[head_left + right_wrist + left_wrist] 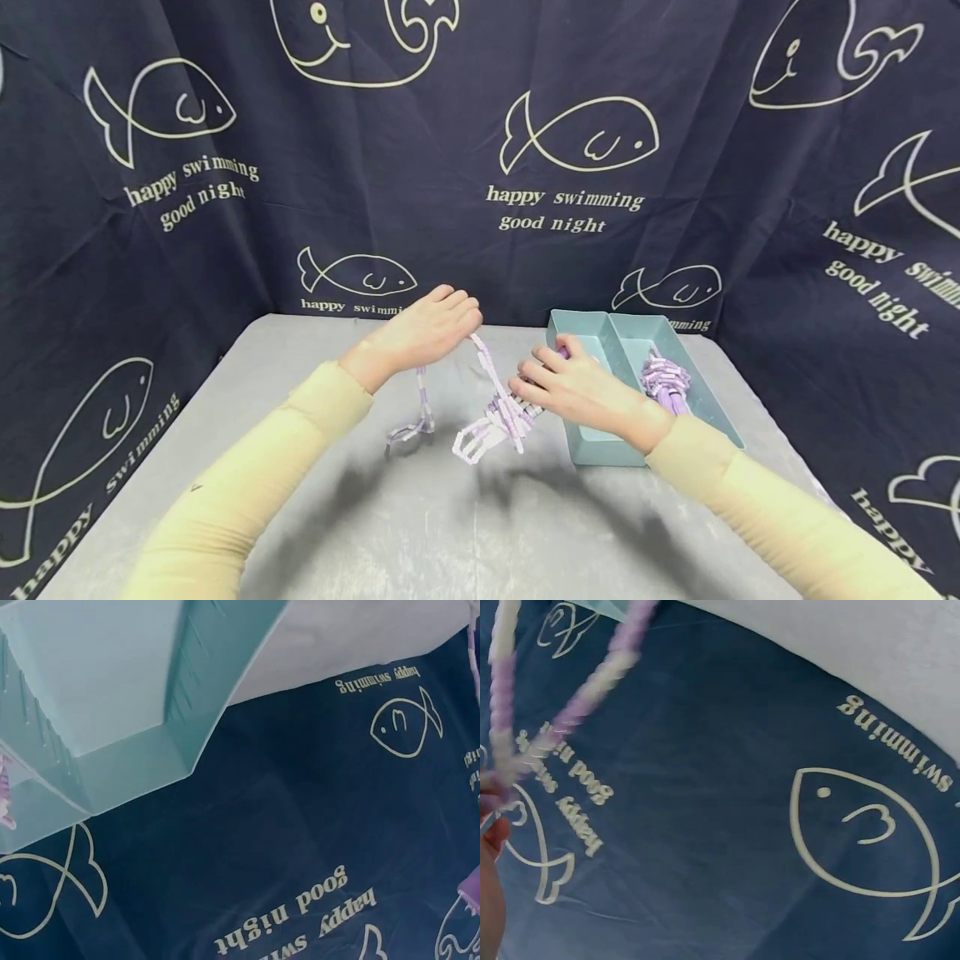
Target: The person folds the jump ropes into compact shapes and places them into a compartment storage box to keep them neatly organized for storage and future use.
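My left hand (429, 325) is raised over the middle of the table, pinching a purple-and-white beaded jump rope (491, 367). In the left wrist view, two strands of the rope (600, 679) meet at the fingers. A loose end hangs from this hand, its tip low near the tabletop. My right hand (570, 387) grips the rope's purple handles, mostly hidden under the fingers, just left of the teal box. Coils of rope (510, 421) wrap around the strands beside it, with loops sticking out to the left. The strand between both hands looks taut.
A teal two-compartment box (600, 454) stands at the right on the grey table (390, 533). Its right compartment holds another bundled beaded jump rope (665, 379) with purple handles. Dark blue fish-printed curtains (450, 167) hang around the table's back and sides.
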Motion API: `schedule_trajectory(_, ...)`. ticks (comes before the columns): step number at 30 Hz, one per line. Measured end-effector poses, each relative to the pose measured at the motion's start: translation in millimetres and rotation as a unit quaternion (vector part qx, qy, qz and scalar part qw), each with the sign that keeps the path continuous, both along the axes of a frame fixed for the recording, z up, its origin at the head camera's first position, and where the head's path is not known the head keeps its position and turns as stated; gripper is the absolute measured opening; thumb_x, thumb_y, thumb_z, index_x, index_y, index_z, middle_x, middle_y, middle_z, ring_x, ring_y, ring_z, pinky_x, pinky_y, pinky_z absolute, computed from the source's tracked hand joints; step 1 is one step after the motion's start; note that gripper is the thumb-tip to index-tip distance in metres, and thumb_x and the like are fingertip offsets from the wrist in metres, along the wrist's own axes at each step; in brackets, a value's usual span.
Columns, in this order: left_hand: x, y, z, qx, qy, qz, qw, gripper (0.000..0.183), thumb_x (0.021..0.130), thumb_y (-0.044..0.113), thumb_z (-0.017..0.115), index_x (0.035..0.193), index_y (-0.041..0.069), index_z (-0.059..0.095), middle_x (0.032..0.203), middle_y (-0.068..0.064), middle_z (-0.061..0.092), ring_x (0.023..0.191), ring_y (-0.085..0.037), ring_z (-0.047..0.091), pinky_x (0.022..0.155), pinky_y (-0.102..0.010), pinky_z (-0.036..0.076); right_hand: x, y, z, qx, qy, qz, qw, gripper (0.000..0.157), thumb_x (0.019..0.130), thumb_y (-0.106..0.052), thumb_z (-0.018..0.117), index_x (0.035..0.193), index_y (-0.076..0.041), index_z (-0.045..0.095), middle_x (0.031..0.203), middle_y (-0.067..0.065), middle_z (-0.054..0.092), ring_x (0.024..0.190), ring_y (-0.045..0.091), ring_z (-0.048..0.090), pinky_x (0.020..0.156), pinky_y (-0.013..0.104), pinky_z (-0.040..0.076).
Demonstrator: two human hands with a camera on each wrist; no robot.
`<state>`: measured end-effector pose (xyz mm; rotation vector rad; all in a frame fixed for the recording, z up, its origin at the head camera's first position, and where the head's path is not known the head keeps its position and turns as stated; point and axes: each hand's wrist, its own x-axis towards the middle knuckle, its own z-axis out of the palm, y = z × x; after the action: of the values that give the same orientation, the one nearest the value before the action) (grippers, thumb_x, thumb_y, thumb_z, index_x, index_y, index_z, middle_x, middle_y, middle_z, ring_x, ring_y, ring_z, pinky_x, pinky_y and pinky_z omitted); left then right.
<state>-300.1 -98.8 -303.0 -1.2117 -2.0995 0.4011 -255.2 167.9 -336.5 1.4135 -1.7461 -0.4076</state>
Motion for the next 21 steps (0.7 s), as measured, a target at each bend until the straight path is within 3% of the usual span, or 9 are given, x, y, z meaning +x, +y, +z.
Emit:
schedule_trajectory(3,-7.2,-4.8,-4.6,0.010,-0.016,0.008,0.9998,0.014,0.095,0.008,0.037,0.094,0.009,0.051,0.090,-0.003,0.048,0.086,-0.022,0.045,0.086,-0.035,0.036,1.2,-2.1,-2.0,-0.013,0.002,0.032,0.999,0.029,0.091,0.000,0.035,0.104,-0.016,0.056,0.095,0.001,0.055,0.084,0.023,0.052,0.075,0.047,0.041)
schedule_trajectory(9,-16.8,-13.4,-17.5,0.028,-0.049,0.006,0.9984,0.012,0.094,0.008,0.039,0.098,0.008,0.050,0.092,-0.004,0.046,0.086,-0.022,0.043,0.085,-0.034,0.035,4.0,-4.9,-5.3,-0.049,-0.042,0.060,0.996,0.024,0.091,0.000,0.038,0.101,-0.012,0.056,0.095,0.002,0.056,0.084,0.023,0.052,0.076,0.047,0.040)
schedule_trajectory(14,-23.1,-22.9,-28.7,0.056,-0.075,0.020,0.9954,0.013,0.095,0.011,0.036,0.095,0.009,0.049,0.089,-0.003,0.043,0.084,-0.021,0.041,0.082,-0.033,0.034,6.3,-2.9,-6.5,-0.066,-0.054,0.062,0.994,0.026,0.095,-0.002,0.034,0.102,-0.011,0.057,0.097,0.002,0.057,0.089,0.023,0.052,0.077,0.046,0.039)
schedule_trajectory(21,-26.0,-26.6,-39.2,0.068,-0.089,0.009,0.9937,0.011,0.096,0.011,0.036,0.094,0.009,0.047,0.088,-0.002,0.043,0.082,-0.021,0.041,0.079,-0.033,0.035,7.8,-1.5,-4.8,-0.118,-0.083,0.062,0.988,0.026,0.097,-0.002,0.033,0.102,-0.008,0.058,0.097,0.003,0.059,0.091,0.024,0.053,0.079,0.046,0.039)
